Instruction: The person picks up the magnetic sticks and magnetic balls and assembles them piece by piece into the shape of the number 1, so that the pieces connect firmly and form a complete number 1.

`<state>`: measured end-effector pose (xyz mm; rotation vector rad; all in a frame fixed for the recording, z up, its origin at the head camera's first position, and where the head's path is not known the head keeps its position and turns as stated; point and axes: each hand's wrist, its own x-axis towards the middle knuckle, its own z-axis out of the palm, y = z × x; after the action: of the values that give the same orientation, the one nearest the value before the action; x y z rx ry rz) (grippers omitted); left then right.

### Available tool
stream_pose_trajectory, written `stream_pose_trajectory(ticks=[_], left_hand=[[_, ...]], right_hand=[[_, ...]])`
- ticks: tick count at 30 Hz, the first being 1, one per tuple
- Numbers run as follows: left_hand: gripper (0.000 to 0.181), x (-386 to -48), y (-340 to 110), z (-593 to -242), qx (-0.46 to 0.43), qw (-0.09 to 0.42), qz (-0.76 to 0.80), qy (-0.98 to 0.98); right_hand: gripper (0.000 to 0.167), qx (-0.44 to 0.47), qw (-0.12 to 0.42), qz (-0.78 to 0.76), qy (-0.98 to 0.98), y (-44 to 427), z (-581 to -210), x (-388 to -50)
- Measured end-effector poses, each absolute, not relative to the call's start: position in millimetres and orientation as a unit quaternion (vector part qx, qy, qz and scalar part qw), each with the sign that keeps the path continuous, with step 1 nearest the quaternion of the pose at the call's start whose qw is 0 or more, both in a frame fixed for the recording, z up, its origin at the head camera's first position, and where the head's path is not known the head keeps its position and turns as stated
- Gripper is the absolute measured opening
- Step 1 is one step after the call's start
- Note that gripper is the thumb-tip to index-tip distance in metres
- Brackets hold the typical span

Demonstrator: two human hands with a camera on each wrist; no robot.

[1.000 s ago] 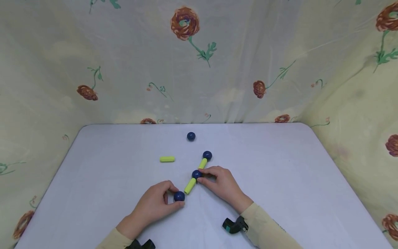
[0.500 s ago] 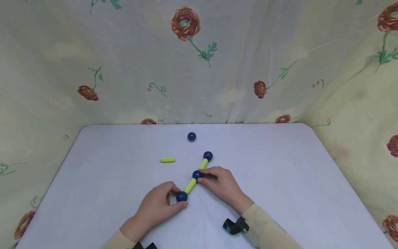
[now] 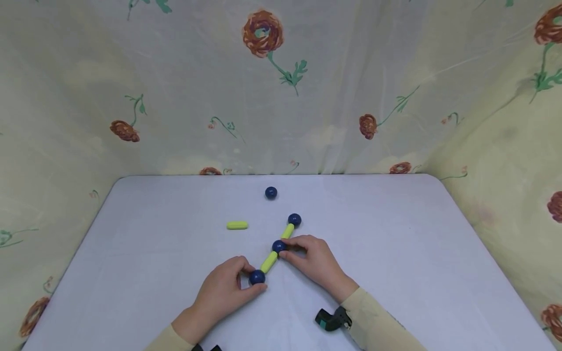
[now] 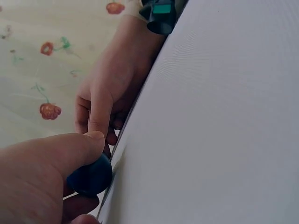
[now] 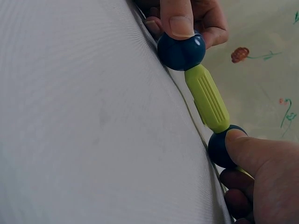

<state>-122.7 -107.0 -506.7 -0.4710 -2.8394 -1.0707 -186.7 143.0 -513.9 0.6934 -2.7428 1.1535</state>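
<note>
On the white table lies a slanting chain of blue balls and yellow-green rods. My left hand [image 3: 226,290] pinches the near end ball [image 3: 257,277] between thumb and fingers. That ball touches the near rod [image 3: 269,262], as the right wrist view also shows with its ribbed rod [image 5: 208,99]. My right hand [image 3: 313,256] grips the middle ball [image 3: 278,246], which sits between the near rod and the far rod [image 3: 287,231]. At the chain's far end is another blue ball [image 3: 294,220], which neither hand touches. In the left wrist view, the held ball [image 4: 92,177] is partly covered by the thumb.
A loose yellow-green rod [image 3: 237,225] lies left of the chain. Farther back, near the table's rear edge, rests a single blue ball [image 3: 270,193]. Flower-printed cloth [image 3: 184,87] hangs behind and beside the white table [image 3: 395,234].
My left hand has moved slightly right with its ball, closing the small gap to the near rod. The right hand has kept its grip on the middle ball.
</note>
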Motion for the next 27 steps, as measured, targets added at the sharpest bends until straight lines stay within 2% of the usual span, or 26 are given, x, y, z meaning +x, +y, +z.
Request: stream_pose_trajectory(ticks=[27], left_hand=[[0.036, -123.2, -104.4, -506.8, -0.143, 0.038, -0.339, -0.929]], right_hand=[[0.03, 0.216, 0.047, 0.374, -0.901, 140.5, -511.7, -187.2]])
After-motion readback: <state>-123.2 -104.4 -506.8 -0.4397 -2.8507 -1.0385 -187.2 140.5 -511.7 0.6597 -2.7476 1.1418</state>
